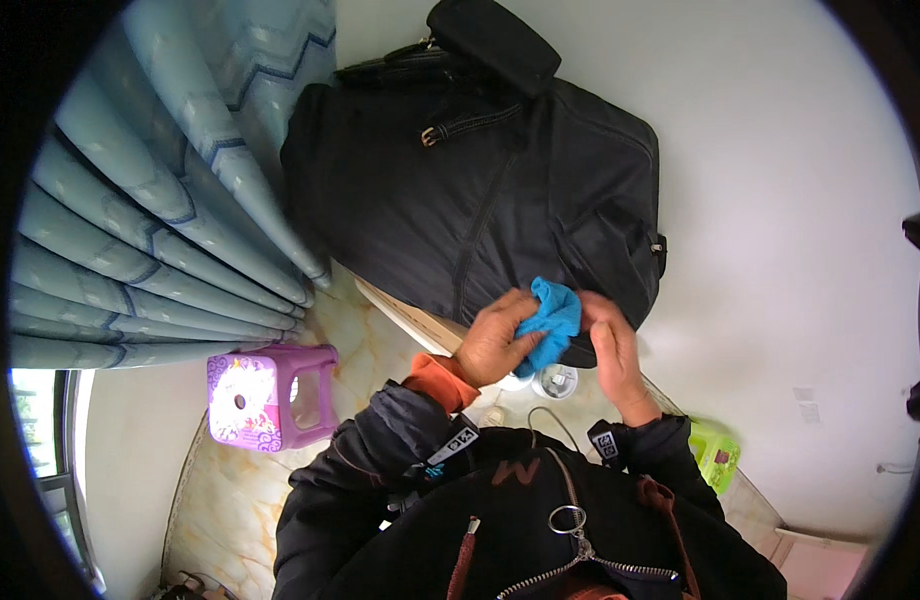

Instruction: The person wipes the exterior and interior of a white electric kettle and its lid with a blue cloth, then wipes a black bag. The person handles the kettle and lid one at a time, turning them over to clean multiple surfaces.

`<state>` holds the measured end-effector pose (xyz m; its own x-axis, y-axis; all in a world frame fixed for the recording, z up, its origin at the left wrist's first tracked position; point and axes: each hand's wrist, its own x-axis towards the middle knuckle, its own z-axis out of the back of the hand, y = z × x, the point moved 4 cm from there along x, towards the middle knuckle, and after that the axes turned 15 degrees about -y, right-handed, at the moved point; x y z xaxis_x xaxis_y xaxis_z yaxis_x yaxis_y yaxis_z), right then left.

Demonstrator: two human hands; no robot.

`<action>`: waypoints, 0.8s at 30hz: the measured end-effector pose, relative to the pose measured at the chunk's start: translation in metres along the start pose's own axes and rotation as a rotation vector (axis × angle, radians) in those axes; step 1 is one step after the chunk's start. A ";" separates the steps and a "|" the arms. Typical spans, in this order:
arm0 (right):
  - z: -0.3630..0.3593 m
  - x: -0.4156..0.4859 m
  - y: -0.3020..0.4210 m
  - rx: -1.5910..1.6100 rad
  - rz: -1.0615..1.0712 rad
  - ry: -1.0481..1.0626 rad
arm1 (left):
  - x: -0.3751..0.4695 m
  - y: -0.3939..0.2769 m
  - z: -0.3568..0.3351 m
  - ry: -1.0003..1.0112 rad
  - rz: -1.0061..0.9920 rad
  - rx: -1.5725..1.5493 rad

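Gathered in my left hand [497, 339] is a crumpled blue cloth [553, 322], pinched between thumb and fingers. My right hand [613, 352] is just right of the cloth, palm turned inward; some of its fingers are blurred, and whether they touch the cloth is unclear. Both hands are at the near lower edge of a large black fabric bag [430, 195]. The bag has a buckled strap [471, 126] and a dark padded piece [493, 45] at its top. Part of a pale wooden surface [411, 319] shows beneath the bag.
Blue patterned curtains [174, 202] hang at the left, above a purple plastic stool [272, 397]. A round white container [555, 381] is below the hands. A green plastic item [715, 454] lies by the white wall [790, 225] at the right.
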<state>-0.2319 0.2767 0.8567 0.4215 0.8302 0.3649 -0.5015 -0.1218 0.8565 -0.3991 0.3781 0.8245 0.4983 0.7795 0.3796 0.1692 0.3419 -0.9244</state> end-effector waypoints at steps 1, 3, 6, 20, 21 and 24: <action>0.011 0.005 -0.002 -0.368 0.278 -0.059 | 0.005 -0.002 0.004 -0.077 -0.108 0.091; 0.025 0.016 -0.028 -0.594 0.307 -0.184 | 0.018 -0.002 0.009 -0.288 -0.158 0.238; 0.023 0.018 -0.075 -0.906 0.370 -0.171 | 0.051 0.002 -0.021 -0.455 -0.274 0.308; 0.024 0.014 -0.104 -0.956 0.446 -0.224 | 0.077 0.105 0.096 -0.483 -0.286 1.095; 0.023 0.014 -0.103 -0.953 0.446 -0.227 | 0.072 0.117 0.127 -0.581 -0.127 1.190; 0.022 0.022 -0.093 -0.904 0.407 -0.255 | 0.049 0.154 0.175 -0.735 0.164 1.064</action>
<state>-0.1591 0.2943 0.7930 0.1870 0.6643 0.7237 -0.9803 0.1745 0.0931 -0.4975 0.5602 0.7074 -0.1873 0.8389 0.5111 -0.7697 0.1979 -0.6069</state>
